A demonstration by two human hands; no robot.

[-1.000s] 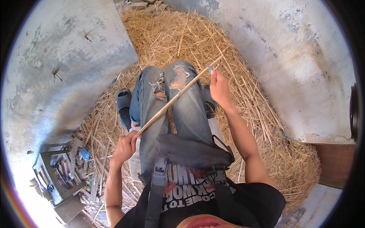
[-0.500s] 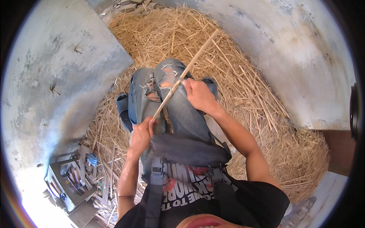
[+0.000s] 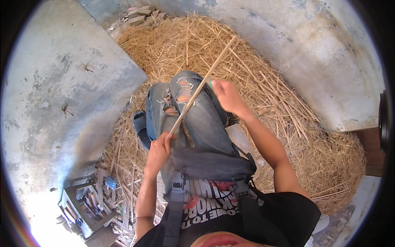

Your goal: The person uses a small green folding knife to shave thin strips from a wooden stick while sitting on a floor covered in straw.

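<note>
So, nearest in: the left hand [image 3: 159,150] sits low, just past the dark bag [image 3: 210,163] at the waist, thumb and fingers clamped round the bottom end of a thin pale stick [image 3: 201,86]. That stick is the thing to watch. Its long axis runs from that grip up and away to the right, slanting over the ripped jeans [image 3: 205,123], with the top end poking out free above the straw [image 3: 160,45].

The right hand [image 3: 227,96] is further out, just right of the stick around mid-length, fingers closed on a small green thing [image 3: 210,83]. Can't tell if that's touching the wood tbh. Hands are well apart, and the right one's way nearer the free end. Furthest off, some rubble [image 3: 140,15] by the wall.
</note>
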